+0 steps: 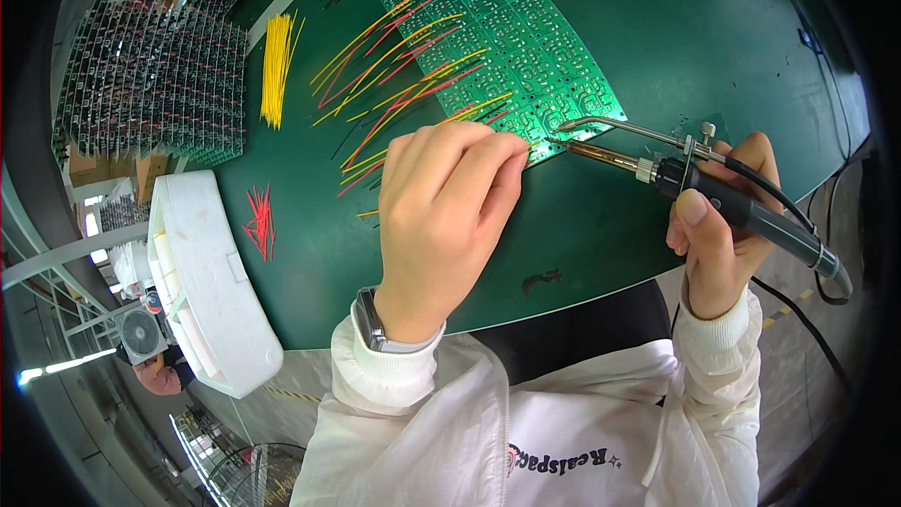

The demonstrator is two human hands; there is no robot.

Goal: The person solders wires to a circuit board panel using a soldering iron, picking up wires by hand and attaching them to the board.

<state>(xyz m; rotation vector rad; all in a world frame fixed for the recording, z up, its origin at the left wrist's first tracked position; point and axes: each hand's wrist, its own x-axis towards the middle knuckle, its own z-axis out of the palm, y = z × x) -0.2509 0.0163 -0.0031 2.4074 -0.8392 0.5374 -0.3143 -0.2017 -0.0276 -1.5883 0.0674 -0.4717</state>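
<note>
Solder joints cover the green circuit board panel (507, 28), which lies on the table with red, yellow and black wires (413, 70) fanning out from its left edge. At its near corner, my left hand (441, 192) is closed, its fingertips pinching a thin yellow wire (366, 214) mostly hidden under the hand. My right hand (718, 249) grips a black soldering iron (751, 213). A curved metal solder-feed tube (629, 127) is clamped above the iron. The iron's tip points at the board corner, just right of my left fingertips.
A bundle of yellow wires (278, 70) and a small pile of red wires (261, 221) lie on the left of the green table (319, 291). Beyond them are a white foam box (211, 272) and stacked circuit boards (155, 80). The iron's cable (798, 314) hangs at the right.
</note>
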